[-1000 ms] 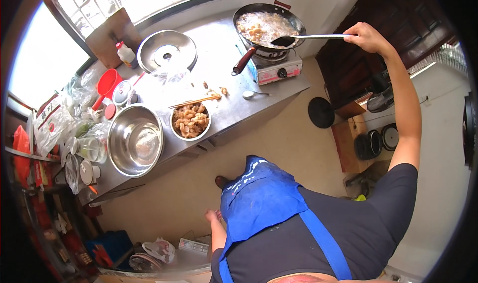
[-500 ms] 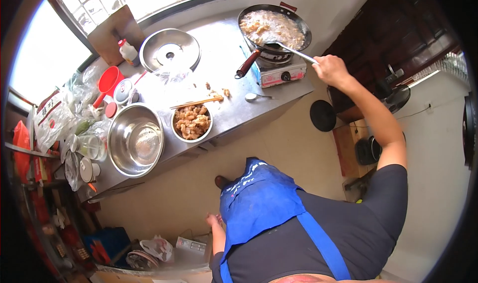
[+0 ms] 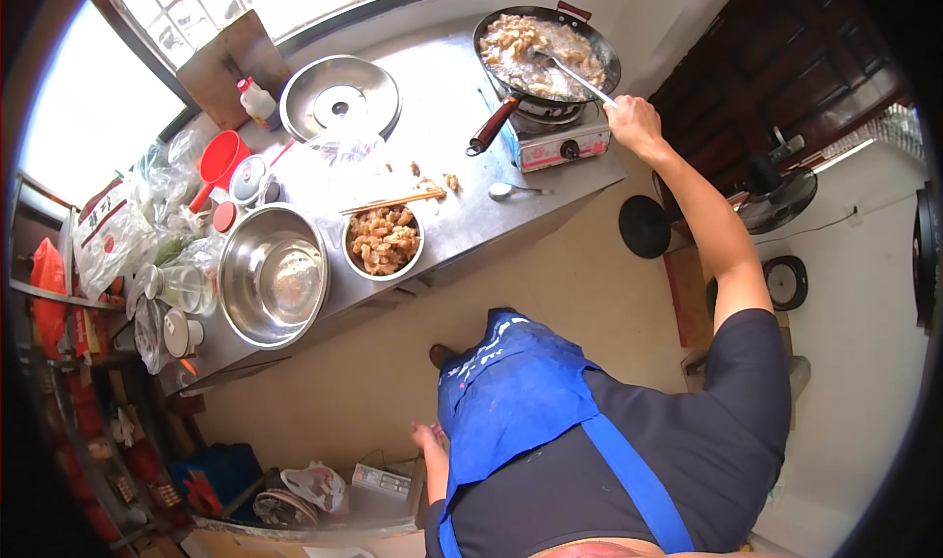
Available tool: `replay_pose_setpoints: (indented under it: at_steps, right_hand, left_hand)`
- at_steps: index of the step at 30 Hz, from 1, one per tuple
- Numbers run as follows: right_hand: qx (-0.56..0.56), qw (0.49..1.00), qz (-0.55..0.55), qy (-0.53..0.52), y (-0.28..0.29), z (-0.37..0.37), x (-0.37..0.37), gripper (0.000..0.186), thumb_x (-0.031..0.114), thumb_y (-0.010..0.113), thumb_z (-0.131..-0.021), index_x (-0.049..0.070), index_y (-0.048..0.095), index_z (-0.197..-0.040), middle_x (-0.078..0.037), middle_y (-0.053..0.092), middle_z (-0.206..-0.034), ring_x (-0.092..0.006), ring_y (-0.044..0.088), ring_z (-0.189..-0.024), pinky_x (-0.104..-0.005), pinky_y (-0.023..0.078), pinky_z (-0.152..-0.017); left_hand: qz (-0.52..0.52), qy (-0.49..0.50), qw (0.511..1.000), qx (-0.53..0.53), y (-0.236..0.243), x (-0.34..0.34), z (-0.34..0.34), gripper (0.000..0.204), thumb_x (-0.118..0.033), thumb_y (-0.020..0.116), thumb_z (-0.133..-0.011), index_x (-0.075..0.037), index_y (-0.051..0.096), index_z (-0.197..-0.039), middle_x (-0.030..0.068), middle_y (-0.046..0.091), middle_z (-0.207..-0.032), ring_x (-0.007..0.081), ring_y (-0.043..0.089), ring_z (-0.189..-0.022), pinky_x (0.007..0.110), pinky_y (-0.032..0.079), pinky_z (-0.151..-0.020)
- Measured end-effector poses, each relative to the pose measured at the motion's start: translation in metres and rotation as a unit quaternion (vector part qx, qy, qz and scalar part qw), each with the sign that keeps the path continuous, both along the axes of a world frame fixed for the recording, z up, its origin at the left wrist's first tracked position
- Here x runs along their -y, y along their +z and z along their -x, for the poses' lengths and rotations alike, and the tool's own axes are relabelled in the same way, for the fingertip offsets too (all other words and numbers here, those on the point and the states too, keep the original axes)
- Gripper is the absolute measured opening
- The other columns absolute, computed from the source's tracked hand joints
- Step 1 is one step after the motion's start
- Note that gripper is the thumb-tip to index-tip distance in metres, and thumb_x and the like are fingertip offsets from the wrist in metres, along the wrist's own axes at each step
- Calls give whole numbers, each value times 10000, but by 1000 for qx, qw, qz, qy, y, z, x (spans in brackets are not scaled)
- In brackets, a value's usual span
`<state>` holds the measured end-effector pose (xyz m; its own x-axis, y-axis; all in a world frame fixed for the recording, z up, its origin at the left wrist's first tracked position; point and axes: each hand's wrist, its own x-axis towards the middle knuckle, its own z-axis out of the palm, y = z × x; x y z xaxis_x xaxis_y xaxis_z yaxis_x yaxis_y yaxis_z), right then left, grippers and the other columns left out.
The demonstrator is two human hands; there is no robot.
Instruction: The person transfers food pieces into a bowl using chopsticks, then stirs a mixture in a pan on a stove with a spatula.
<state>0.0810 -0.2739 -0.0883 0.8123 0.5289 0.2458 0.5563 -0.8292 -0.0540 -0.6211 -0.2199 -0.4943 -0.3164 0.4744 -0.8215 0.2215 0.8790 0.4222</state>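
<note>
My right hand (image 3: 634, 124) is stretched out to the stove and grips the long metal handle of a ladle (image 3: 578, 79), whose head sits among pale frying pieces in a black wok (image 3: 546, 43). The wok rests on a small portable gas stove (image 3: 556, 141) at the right end of the steel counter (image 3: 462, 214). My left hand (image 3: 428, 439) hangs low beside my blue apron (image 3: 516, 391), fingers loose, holding nothing.
On the counter stand a small steel bowl of raw meat pieces (image 3: 383, 242) with chopsticks (image 3: 391, 202) across it, a large steel bowl (image 3: 273, 275), a round metal lid (image 3: 340, 96), a spoon (image 3: 515, 191), a red jug (image 3: 220, 159) and plastic bags. A fan (image 3: 776, 195) stands on the floor at right.
My right arm has swung down and left, from reaching across with the ladle held level over the wok to stirring inside it. The left hand has stayed down.
</note>
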Motion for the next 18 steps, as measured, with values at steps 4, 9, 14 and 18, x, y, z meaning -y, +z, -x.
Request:
replay_pose_setpoints:
  at_steps: [4, 9, 14, 18]
  right_hand:
    - [-71, 994, -58, -61, 1, -34, 11, 367, 361, 578, -883, 16, 701, -857, -240, 665, -823, -421, 647, -838, -483, 499, -757]
    - [-129, 977, -136, -99, 15, -35, 20, 356, 364, 625, -879, 17, 704, -882, -194, 652, -736, -290, 667, -701, -395, 496, -661]
    - [-46, 996, -76, -9, 52, -40, 36, 396, 420, 580, -895, 47, 705, -842, -204, 646, -762, -399, 641, -790, -440, 486, -695]
    - [-19, 999, -27, 20, 69, -25, 7, 361, 404, 551, -921, 82, 704, -974, -206, 664, -824, -414, 635, -830, -464, 488, -731]
  left_hand:
    - [9, 15, 1000, -6, -1, 2, -1, 481, -435, 390, -1018, 14, 544, -945, 128, 596, -685, 222, 592, -524, 325, 449, -413]
    - [14, 15, 999, -26, 8, 7, -4, 492, -426, 398, -1011, 14, 562, -863, 135, 601, -686, 232, 589, -528, 333, 469, -436]
    - [11, 81, 995, 61, -63, 8, 22, 451, -397, 441, -988, -5, 637, -884, 104, 612, -625, 236, 571, -488, 350, 423, -405]
    - [30, 29, 996, 76, -77, -3, 19, 388, -313, 375, -1023, 12, 490, -1200, 139, 595, -697, 212, 551, -446, 322, 469, -381]
